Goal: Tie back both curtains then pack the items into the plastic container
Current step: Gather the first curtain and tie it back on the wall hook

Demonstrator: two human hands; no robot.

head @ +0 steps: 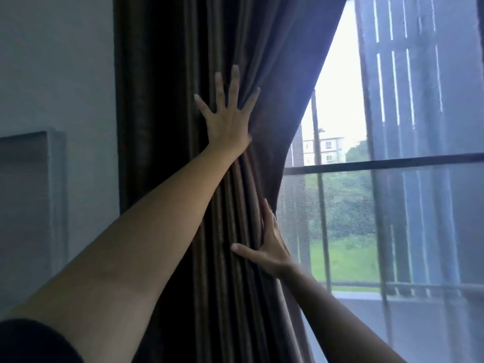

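We have the dark brown pleated fabric curtain (227,179) bunched toward the left edge of the window, against the grey wall (57,74). Our left hand (227,113) lies flat on the folds high up, fingers spread apart, pressing rather than gripping. Our right hand (269,247) sits lower on the bundle's window-side edge, thumb out across the front pleats and fingers reaching behind the fabric, so it seems to cup the gathered cloth loosely; we cannot tell how firmly it closes.

We judge the gathering to be in hand, with no tie fastened yet. The risks: the open left palm holds only by pressure, so if it lifts, the upper folds may fan back across the glass. The right hand's loose cup could let rear pleats slip out, leaving an untidy bundle. We see no tie-back cord or hook, so reaching for one may mean freeing a hand and losing the gather.

By count: one curtain in view, one sheer grey panel (424,127) to the right, one window with dark bars (379,163), two hands. The second curtain, the items and the plastic container are out of view.
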